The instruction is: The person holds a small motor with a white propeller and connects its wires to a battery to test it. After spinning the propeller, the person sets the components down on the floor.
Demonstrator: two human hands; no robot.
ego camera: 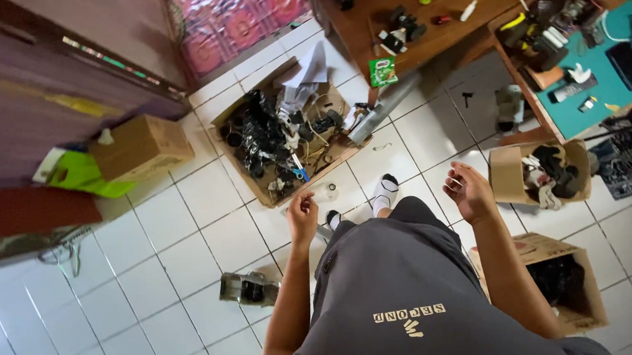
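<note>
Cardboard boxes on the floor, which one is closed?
The closed box at far left beside the green bag. The wide box of black parts and the two boxes at right stand open.

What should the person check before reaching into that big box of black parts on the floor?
1. Left hand free: ok, nothing visible in it.
2. Right hand free: ok, palm up, fingers curled, nothing seen.
3. Big open box within reach: cannot tell.
4. Floor between feet and box clear: not ok, a small tape roll lies there.
5. Sharp bits among the tangled black parts: cannot tell.
</note>
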